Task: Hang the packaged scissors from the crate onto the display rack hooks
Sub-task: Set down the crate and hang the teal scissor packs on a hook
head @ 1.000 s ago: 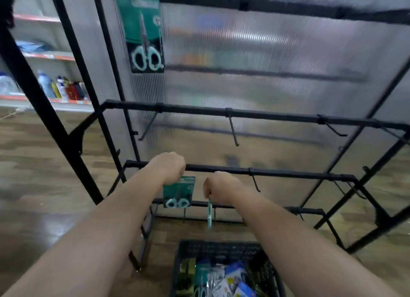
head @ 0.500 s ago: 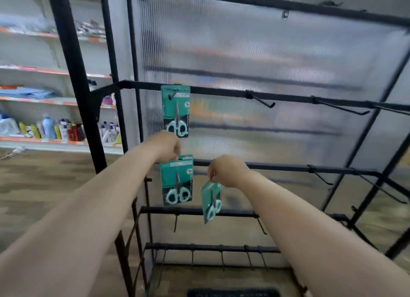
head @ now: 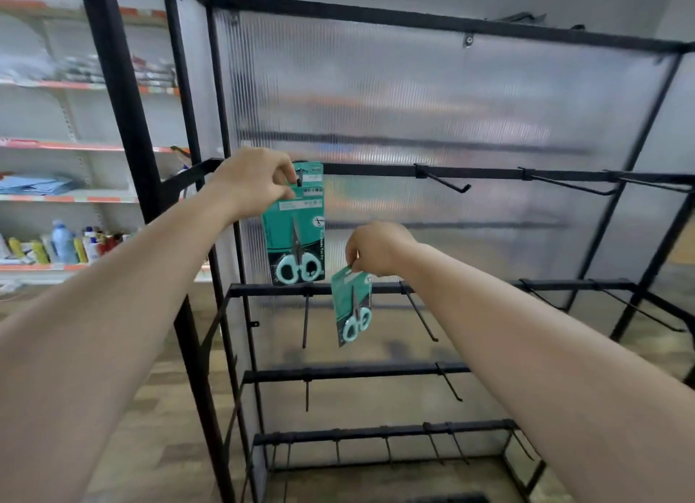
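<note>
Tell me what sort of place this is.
Probably a retail shop being stocked: a black metal display rack with peg hooks, teal card-backed scissors packs in hand, and white wall shelves of coloured bottles.

No word can be read for certain; the upright teal scissors card (head: 297,235) bears a white strip (head: 313,191) of small print near its top and a line of print (head: 322,241) running along its right edge (both too blurred to make out), plus a small scissors symbol (head: 318,222) in a white circle; the tilted teal card (head: 351,307) and the orange shelf-edge strips (head: 75,147) show nothing legible.
</note>
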Tool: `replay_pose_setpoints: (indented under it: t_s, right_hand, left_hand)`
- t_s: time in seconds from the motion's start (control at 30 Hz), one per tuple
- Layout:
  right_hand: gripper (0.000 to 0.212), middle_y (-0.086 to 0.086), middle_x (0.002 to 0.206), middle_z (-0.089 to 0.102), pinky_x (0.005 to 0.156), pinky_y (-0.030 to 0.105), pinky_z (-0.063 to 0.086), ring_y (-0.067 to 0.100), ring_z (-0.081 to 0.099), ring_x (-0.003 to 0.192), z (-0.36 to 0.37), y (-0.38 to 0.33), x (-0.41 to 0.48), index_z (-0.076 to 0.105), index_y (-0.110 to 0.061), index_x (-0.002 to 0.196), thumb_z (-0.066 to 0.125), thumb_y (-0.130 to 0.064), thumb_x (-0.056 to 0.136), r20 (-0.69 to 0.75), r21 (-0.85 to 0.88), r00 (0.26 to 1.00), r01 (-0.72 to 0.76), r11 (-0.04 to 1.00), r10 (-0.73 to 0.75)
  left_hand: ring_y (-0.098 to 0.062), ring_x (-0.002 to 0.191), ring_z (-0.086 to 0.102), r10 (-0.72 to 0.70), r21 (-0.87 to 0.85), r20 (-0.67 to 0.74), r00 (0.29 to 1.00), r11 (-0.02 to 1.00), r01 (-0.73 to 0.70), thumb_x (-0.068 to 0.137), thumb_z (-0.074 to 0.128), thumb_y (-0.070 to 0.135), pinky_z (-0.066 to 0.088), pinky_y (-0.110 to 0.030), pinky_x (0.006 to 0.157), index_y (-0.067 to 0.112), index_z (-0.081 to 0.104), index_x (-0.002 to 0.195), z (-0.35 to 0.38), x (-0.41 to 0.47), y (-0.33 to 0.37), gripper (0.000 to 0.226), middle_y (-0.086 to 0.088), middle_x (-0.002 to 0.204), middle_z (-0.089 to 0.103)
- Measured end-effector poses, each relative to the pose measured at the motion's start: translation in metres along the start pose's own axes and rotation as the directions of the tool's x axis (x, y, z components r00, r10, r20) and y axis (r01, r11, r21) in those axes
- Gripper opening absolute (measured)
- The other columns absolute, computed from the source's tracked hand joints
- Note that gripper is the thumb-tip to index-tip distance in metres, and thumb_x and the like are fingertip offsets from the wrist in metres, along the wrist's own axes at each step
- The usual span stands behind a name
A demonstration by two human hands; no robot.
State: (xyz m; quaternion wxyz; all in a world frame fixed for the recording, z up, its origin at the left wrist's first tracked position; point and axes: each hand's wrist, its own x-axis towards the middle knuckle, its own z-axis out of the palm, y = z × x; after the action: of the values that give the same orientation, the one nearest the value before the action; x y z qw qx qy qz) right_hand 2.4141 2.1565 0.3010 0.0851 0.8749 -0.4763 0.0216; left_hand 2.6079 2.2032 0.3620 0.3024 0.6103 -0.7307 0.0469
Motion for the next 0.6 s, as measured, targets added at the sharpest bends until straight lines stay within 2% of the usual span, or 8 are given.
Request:
replay_pose_setpoints:
  t_s: [0.1,0.23,0.37,0.47,0.53,0.6]
  right_hand:
    - [0.015,-0.01,0.092,0.065,0.047,0.021,0.032,0.012,0.057,0.079,0.0,0.001,0.002,0.07,-0.026,0.099,0.059,-0.026,0.089,-0.001,0.005,1.0,-0.013,1.0,0.013]
    - [0.015,-0.009,0.1,0.067,0.051,0.022,0.037,0.014,0.06,0.087,0.0,0.001,0.004,0.071,-0.026,0.1,0.061,-0.028,0.089,-0.002,0.012,1.0,-0.012,1.0,0.012]
    - [0.014,-0.012,0.1,0.064,0.053,0.021,0.037,0.012,0.057,0.089,0.0,0.0,0.005,0.07,-0.028,0.1,0.062,-0.029,0.089,-0.021,0.008,1.0,-0.005,1.0,0.005]
    - [0.012,-0.01,0.096,0.059,0.051,0.02,0.031,0.012,0.054,0.089,0.0,0.0,0.006,0.071,-0.027,0.098,0.063,-0.03,0.088,-0.032,0.068,0.999,-0.011,0.998,0.013]
    - [0.011,-0.008,0.098,0.06,0.059,0.023,0.04,0.014,0.056,0.093,-0.002,0.0,0.008,0.071,-0.024,0.096,0.065,-0.028,0.087,-0.015,0.157,1.0,-0.012,0.987,0.014]
    - [0.012,-0.007,0.099,0.064,0.075,0.03,0.05,0.016,0.059,0.095,-0.005,-0.001,0.008,0.072,-0.021,0.097,0.066,-0.024,0.087,0.008,0.24,1.0,-0.006,0.971,0.004]
  left_hand:
    - [-0.015,0.088,0.061,0.057,-0.004,0.015,0.998,0.998,-0.057,0.086,0.066,0.009,0.052,-0.031,0.077,0.006,0.067,0.105,-0.001,-0.001,-0.002,0.02,-0.006,0.101,0.07]
    - [-0.018,0.093,0.063,0.076,-0.09,0.018,0.997,0.993,-0.074,0.087,0.065,0.01,0.053,-0.029,0.075,0.006,0.068,0.109,-0.006,-0.001,-0.001,0.023,-0.009,0.103,0.07]
    - [-0.012,0.089,0.058,0.07,-0.14,-0.041,0.997,0.987,-0.075,0.087,0.064,0.009,0.041,-0.011,0.061,0.006,0.071,0.103,-0.011,0.003,0.004,0.018,-0.002,0.099,0.067]
    - [-0.012,0.09,0.057,0.031,-0.116,-0.024,0.999,0.993,-0.034,0.089,0.062,0.011,0.041,-0.013,0.056,0.007,0.071,0.102,-0.01,0.006,0.007,0.017,-0.004,0.105,0.067]
    - [-0.013,0.09,0.057,-0.011,-0.125,0.001,1.0,0.992,0.011,0.09,0.061,0.01,0.042,-0.014,0.057,0.009,0.071,0.102,-0.01,0.01,0.007,0.016,-0.004,0.107,0.067]
    - [-0.014,0.091,0.058,-0.041,-0.124,0.042,0.998,0.991,0.046,0.09,0.06,0.009,0.046,-0.017,0.063,0.01,0.07,0.103,-0.01,0.014,0.006,0.017,-0.005,0.108,0.067]
